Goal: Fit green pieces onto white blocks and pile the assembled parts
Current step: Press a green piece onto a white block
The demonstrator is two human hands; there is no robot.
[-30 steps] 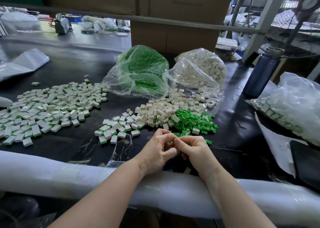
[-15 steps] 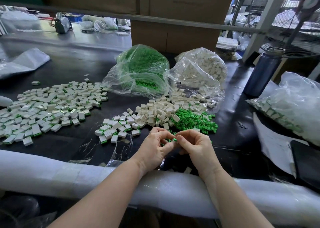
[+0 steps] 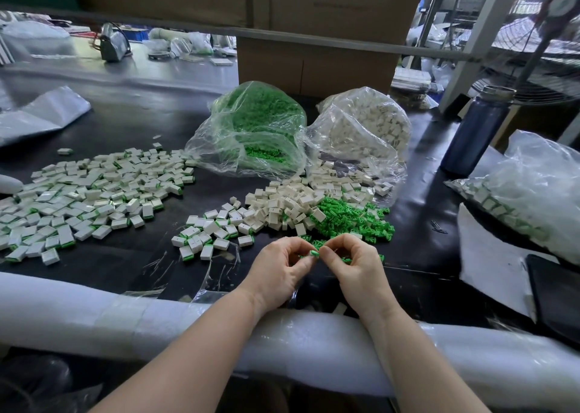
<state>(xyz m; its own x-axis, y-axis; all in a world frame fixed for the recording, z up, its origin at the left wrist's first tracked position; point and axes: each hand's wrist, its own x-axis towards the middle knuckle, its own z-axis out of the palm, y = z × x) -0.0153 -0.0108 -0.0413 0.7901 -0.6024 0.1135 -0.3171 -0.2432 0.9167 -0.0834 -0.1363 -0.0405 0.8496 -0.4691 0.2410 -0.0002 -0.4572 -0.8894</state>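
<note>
My left hand [image 3: 279, 268] and my right hand [image 3: 354, 266] meet just before the table's front edge, fingertips together, and pinch a small green piece [image 3: 314, 253] between them. Whether a white block is under the fingers is hidden. Right behind the hands lies a heap of loose green pieces [image 3: 351, 216], and left of it a heap of bare white blocks [image 3: 282, 201]. A small cluster of assembled white-and-green parts [image 3: 208, 237] lies to the left of my hands. A wide spread of assembled parts [image 3: 91, 193] covers the table's left side.
Two clear bags stand at the back: one of green pieces [image 3: 254, 127], one of white blocks [image 3: 367, 124]. A dark blue bottle [image 3: 474, 130] stands at the right, with another bag of parts [image 3: 530, 190] and a black phone [image 3: 555, 293]. White foam padding [image 3: 94, 312] lines the front edge.
Both hands have moved slightly away from me and opened their grip a little; the green piece now shows between the fingertips, where earlier the fingers were closed over it.
</note>
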